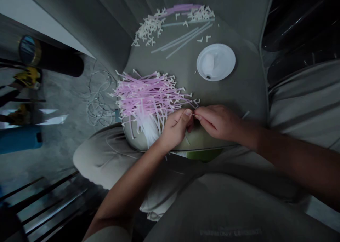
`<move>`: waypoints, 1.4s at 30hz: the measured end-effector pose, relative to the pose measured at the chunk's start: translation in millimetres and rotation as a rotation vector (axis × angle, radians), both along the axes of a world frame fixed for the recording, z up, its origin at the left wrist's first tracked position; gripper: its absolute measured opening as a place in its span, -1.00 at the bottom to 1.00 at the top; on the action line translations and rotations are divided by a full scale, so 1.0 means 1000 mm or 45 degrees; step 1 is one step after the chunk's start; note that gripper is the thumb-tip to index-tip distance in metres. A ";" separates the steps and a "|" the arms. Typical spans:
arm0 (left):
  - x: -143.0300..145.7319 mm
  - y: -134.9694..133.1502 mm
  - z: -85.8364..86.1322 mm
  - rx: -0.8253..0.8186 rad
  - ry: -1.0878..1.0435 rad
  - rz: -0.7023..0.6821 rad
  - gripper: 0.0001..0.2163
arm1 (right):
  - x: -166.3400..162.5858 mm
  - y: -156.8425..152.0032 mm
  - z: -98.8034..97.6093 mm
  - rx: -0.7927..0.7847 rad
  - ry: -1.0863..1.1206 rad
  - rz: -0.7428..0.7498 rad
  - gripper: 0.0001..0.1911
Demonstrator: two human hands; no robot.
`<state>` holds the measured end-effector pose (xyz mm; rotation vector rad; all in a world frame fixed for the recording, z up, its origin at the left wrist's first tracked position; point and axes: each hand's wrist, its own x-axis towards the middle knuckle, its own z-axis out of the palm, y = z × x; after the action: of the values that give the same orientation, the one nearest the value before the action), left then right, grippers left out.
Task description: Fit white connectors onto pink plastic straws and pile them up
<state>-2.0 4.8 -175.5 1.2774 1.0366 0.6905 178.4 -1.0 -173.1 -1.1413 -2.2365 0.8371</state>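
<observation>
My left hand (177,126) and my right hand (216,121) meet fingertip to fingertip over the seat's near edge, both closed in a pinch. A tiny white piece (194,115) shows between them; the fingers cover the rest of it. Just beyond and to the left of my left hand lies a heap of pink tubes (148,93) with white connectors on their ends. A bundle of whitish tubes (150,127) sticks out of the heap towards me, beside my left wrist. A short clear tube (245,114) lies near my right wrist.
Loose white angled connectors (150,28) are piled at the seat's back, near pink tubes (183,7) and several long clear tubes (183,40). A white oval lid-like dish (225,63) sits at right. White cables (99,111) lie on the floor at left.
</observation>
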 end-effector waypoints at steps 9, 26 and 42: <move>0.000 0.001 0.002 0.001 0.051 -0.036 -0.52 | 0.001 0.000 0.000 0.023 0.006 0.013 -0.81; 0.000 0.001 0.002 0.091 0.131 -0.056 -0.53 | 0.002 -0.001 -0.001 0.056 0.092 0.002 -0.82; 0.002 -0.002 0.000 0.079 0.085 -0.011 -0.52 | 0.001 -0.001 0.002 0.009 0.105 -0.053 -0.78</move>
<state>-0.1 2.8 -175.6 1.3659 1.0701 0.6823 179.0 -2.4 -171.0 -1.1257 -2.1398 0.8437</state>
